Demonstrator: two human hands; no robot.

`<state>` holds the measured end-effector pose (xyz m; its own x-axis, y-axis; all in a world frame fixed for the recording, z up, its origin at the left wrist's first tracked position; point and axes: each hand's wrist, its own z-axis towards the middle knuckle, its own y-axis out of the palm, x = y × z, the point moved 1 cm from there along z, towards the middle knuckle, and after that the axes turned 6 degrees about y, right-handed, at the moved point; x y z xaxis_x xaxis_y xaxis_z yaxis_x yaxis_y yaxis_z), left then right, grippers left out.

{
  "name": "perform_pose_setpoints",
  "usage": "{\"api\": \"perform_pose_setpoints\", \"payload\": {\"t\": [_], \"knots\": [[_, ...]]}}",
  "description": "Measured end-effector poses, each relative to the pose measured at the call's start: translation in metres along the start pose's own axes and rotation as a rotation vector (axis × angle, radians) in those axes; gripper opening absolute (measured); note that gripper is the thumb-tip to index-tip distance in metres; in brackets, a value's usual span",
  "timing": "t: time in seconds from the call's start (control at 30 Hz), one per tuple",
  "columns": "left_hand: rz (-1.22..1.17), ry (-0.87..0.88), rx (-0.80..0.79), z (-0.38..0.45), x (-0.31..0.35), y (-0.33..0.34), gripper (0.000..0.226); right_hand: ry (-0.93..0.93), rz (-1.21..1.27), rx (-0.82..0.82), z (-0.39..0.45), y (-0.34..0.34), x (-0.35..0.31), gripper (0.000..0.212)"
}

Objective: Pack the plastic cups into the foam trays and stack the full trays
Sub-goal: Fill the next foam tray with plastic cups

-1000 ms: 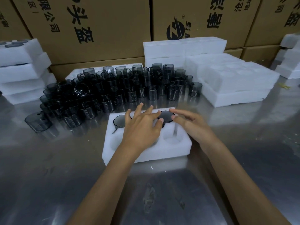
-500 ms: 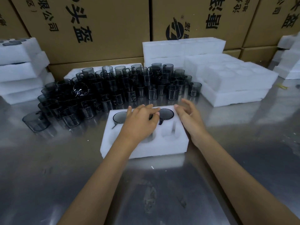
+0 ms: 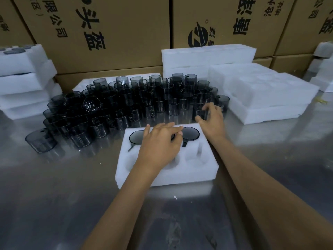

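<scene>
A white foam tray (image 3: pixel 196 174) lies on the steel table in front of me. Dark plastic cups sit in its back row: one at the left (image 3: pixel 136 138) and one at the right (image 3: pixel 191 133); the middle one is hidden under my left hand (image 3: pixel 160 143), which rests flat on the tray with fingers spread. My right hand (image 3: pixel 210 116) has reached past the tray's far right corner and its fingers curl round a loose smoky cup (image 3: pixel 200 111) at the front of the big cluster of cups (image 3: pixel 126 103). The tray's front pockets are empty.
Stacks of foam trays stand at the far left (image 3: pixel 23 82), behind the cups (image 3: pixel 207 55) and at the right (image 3: pixel 266 94). Cardboard boxes (image 3: pixel 108 29) wall off the back. A single cup (image 3: pixel 40 140) stands apart at the left.
My right hand has left the tray's right rear cup and moved forward to the loose cups, closing round one. My left hand has stayed on the tray.
</scene>
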<state>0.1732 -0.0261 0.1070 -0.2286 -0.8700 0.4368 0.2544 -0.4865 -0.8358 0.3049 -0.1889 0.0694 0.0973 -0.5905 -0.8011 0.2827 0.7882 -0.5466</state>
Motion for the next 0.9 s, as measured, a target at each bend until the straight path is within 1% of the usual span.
{"api": "perform_pose_setpoints", "payload": {"t": [0.07, 0.23, 0.37, 0.43, 0.47, 0.53, 0.6, 0.63, 0.7, 0.77, 0.83, 0.9], "knots": [[0.0, -0.001, 0.0, 0.0, 0.0, 0.0, 0.035, 0.023, 0.07, 0.016, -0.001, -0.001, 0.002, 0.024], [-0.019, 0.013, 0.012, -0.002, 0.001, -0.002, 0.034, 0.096, 0.251, -0.004, -0.008, -0.003, 0.004, 0.027], [-0.028, 0.017, 0.032, -0.004, 0.001, -0.004, 0.033, 0.104, 0.532, 0.057, -0.033, -0.013, 0.005, 0.045], [-0.031, 0.017, 0.048, -0.005, 0.002, -0.005, 0.035, 0.128, 0.653, 0.055, -0.047, -0.021, 0.003, 0.054], [-0.074, 0.014, 0.07, -0.006, 0.002, -0.007, 0.036, 0.135, 0.696, 0.044, -0.053, -0.026, -0.001, 0.057], [-0.3, 0.003, 0.142, -0.009, 0.004, -0.014, 0.038, 0.123, 0.741, 0.009, -0.062, -0.041, -0.013, 0.058], [-0.543, 0.031, 0.215, -0.011, 0.007, -0.022, 0.042, 0.053, 0.771, -0.035, -0.07, -0.058, -0.028, 0.057], [-0.604, 0.06, 0.234, -0.013, 0.01, -0.026, 0.044, 0.005, 0.779, -0.057, -0.075, -0.064, -0.036, 0.057], [-0.656, 0.12, 0.219, -0.014, 0.016, -0.033, 0.051, -0.089, 0.77, -0.096, -0.09, -0.071, -0.048, 0.058], [-0.685, 0.165, 0.163, -0.016, 0.02, -0.035, 0.061, -0.16, 0.751, -0.178, -0.104, -0.071, -0.054, 0.062], [-0.711, 0.185, 0.112, -0.018, 0.021, -0.034, 0.069, -0.186, 0.732, -0.291, -0.113, -0.069, -0.056, 0.067], [-0.727, 0.165, 0.082, -0.019, 0.02, -0.033, 0.072, -0.184, 0.715, -0.356, -0.114, -0.07, -0.056, 0.068]]}}
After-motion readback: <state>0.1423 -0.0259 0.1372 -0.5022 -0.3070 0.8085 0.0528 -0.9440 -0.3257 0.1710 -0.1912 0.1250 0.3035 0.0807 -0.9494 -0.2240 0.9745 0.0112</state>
